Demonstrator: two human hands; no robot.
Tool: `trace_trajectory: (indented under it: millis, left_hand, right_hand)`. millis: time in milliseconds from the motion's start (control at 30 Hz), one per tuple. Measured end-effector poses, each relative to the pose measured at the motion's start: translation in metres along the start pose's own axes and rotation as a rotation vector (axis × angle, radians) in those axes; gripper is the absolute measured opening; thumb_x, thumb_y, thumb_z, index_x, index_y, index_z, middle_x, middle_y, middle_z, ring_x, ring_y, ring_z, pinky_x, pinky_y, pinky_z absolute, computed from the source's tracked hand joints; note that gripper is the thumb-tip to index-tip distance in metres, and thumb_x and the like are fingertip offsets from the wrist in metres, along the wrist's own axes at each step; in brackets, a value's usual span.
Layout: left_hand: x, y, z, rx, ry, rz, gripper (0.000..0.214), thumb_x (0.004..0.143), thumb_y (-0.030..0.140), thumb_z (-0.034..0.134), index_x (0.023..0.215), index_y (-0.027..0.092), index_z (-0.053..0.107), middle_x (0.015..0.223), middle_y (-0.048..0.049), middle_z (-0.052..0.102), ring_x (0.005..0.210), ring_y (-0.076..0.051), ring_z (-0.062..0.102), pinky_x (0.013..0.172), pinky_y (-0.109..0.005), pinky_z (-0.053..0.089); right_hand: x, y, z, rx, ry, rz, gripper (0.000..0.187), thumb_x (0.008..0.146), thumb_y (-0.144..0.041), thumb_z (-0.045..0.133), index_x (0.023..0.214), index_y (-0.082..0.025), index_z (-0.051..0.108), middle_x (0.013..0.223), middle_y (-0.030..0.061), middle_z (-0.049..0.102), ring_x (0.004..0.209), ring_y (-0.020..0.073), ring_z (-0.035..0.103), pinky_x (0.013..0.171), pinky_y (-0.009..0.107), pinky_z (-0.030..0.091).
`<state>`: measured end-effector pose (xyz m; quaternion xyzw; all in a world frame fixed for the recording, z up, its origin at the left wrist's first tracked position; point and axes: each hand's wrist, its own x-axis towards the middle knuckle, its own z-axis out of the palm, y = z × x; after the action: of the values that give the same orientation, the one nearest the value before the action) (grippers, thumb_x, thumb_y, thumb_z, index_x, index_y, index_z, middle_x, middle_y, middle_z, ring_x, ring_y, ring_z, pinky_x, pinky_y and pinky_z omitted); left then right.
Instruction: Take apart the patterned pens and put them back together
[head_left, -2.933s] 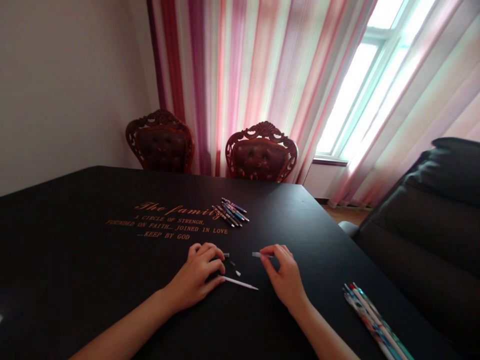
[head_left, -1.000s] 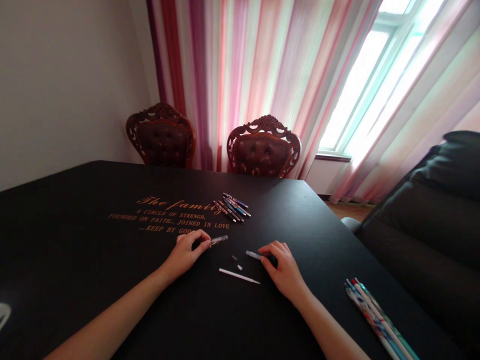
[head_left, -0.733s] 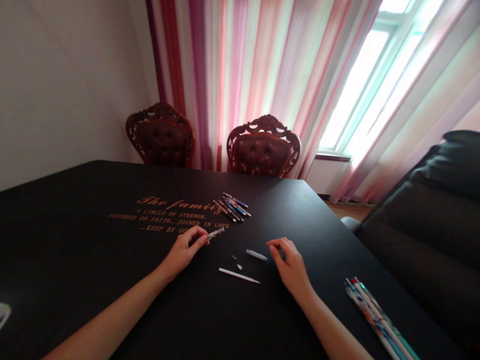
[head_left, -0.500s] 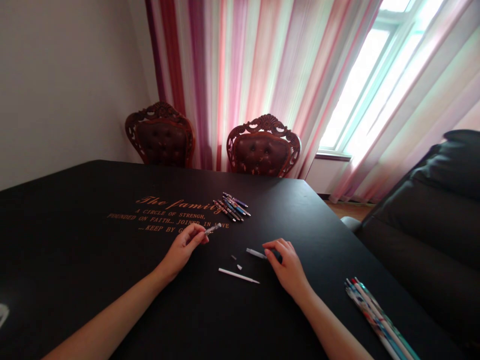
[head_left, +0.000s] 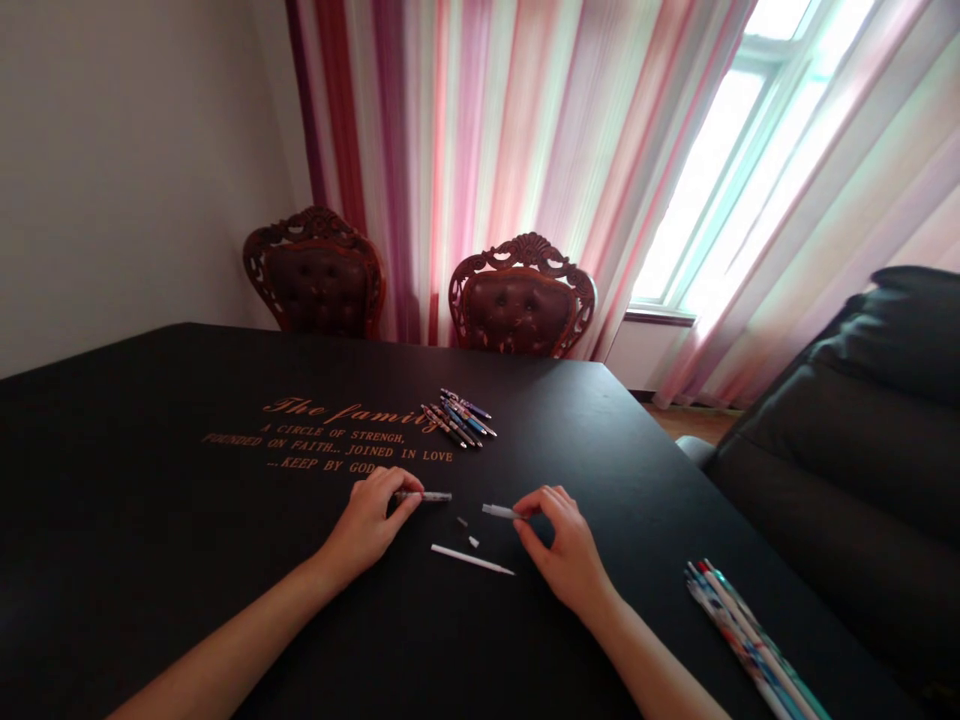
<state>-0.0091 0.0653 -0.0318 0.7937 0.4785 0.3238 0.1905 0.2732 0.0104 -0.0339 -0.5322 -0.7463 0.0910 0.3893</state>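
Observation:
Between the thumb and fingers of my left hand is a patterned pen barrel, pointing right, low over the black table. My right hand pinches the near end of a pale translucent pen part, which points left toward the barrel; a gap separates the two pieces. Just below them lie a white pen refill, a small white piece and a tiny dark piece, perhaps a spring. Both hands have closed fingers.
Beyond my hands lies a pile of several patterned pens. More long pens rest at the lower right. Two carved chairs stand behind the far table edge, and a black leather seat is on the right.
My left hand has come down toward the table, and its barrel has turned from tilted upward to nearly level. My right hand has shifted slightly left and down with the translucent part.

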Motion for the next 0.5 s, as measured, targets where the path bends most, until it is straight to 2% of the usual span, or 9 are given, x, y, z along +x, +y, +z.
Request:
trace_trajectory:
  millis: [133,233,333,400,500]
  left_hand:
    - [0.0,0.0,0.001,0.084,-0.049,0.019,0.01,0.087,0.03,0.056,0.089,0.026,0.064,0.095,-0.0024,0.067,0.095,-0.026,0.056,0.081,-0.039,0.039]
    - [-0.001,0.004,0.0,0.11,-0.027,0.018,0.009,0.086,0.03,0.058,0.092,0.027,0.064,0.101,-0.0026,0.067,0.1,-0.027,0.055,0.083,-0.04,0.036]
    - [-0.004,0.018,-0.004,0.116,0.016,0.099,0.012,0.087,0.033,0.059,0.097,0.029,0.065,0.107,-0.0026,0.066,0.105,-0.026,0.053,0.09,-0.043,0.03]
    - [-0.007,0.031,-0.007,0.094,-0.021,0.187,0.014,0.089,0.038,0.059,0.099,0.03,0.066,0.107,-0.0023,0.067,0.106,-0.025,0.053,0.091,-0.042,0.027]
    - [-0.012,0.048,-0.008,0.058,-0.097,0.249,0.015,0.092,0.038,0.056,0.099,0.03,0.067,0.101,-0.0016,0.069,0.102,-0.023,0.054,0.088,-0.04,0.026]
  right_hand:
    - [-0.001,-0.008,-0.002,0.045,0.047,-0.028,0.009,0.081,-0.016,0.056,0.085,-0.023,0.061,0.081,0.0031,0.063,0.082,0.0225,0.056,0.077,0.036,0.042]
    - [-0.001,-0.017,-0.002,0.085,0.077,-0.045,0.009,0.081,-0.015,0.057,0.084,-0.023,0.061,0.078,0.002,0.061,0.08,0.0211,0.056,0.079,0.036,0.042]
    - [-0.001,-0.029,-0.001,0.132,0.093,-0.056,0.01,0.081,-0.014,0.057,0.084,-0.023,0.061,0.078,0.0014,0.061,0.078,0.0199,0.056,0.082,0.037,0.041]
    - [-0.002,-0.036,0.001,0.166,0.089,-0.058,0.009,0.081,-0.014,0.057,0.084,-0.022,0.06,0.078,0.0016,0.061,0.078,0.0198,0.055,0.08,0.037,0.041]
    - [-0.004,-0.045,0.003,0.201,0.066,-0.074,0.009,0.081,-0.014,0.059,0.083,-0.022,0.06,0.078,0.002,0.06,0.078,0.0203,0.054,0.076,0.036,0.041]
